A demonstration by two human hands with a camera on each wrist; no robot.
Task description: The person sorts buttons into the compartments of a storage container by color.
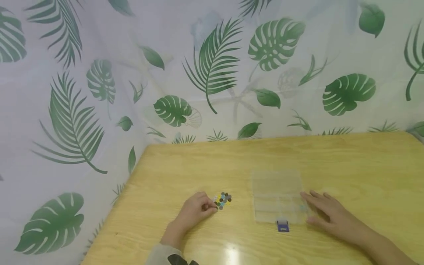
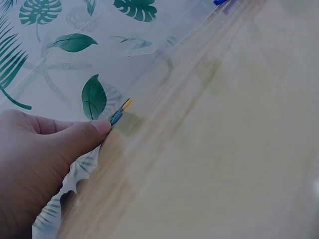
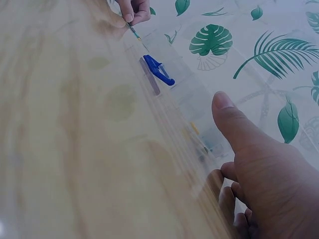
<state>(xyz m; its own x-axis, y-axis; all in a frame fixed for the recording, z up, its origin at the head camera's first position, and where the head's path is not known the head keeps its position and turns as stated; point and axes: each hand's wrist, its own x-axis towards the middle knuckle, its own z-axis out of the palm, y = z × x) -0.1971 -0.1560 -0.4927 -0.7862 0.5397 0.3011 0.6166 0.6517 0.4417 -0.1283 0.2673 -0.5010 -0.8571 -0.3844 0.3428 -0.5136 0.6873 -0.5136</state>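
Thumb and fingers of my left hand (image 1: 196, 210) come together at the near left edge of a small cluster of flat round discs (image 1: 225, 198), coloured black, grey, yellow, blue and white. They appear to pinch one dark disc there, mostly hidden by the fingertips. Seen edge-on in the left wrist view, the discs (image 2: 117, 116) lie just beyond the thumb. To the right is a clear plastic box (image 1: 276, 180) with inner dividers and a blue latch (image 1: 283, 226) at its near side. My right hand (image 1: 334, 217) rests beside the box's right side, fingers extended, holding nothing.
Faint blue and yellow bits (image 3: 194, 128) show within the right part of the box. Everything lies on a light wooden table (image 1: 198, 162). A white leaf-printed cloth (image 1: 225, 121) hangs along its back and left edges.
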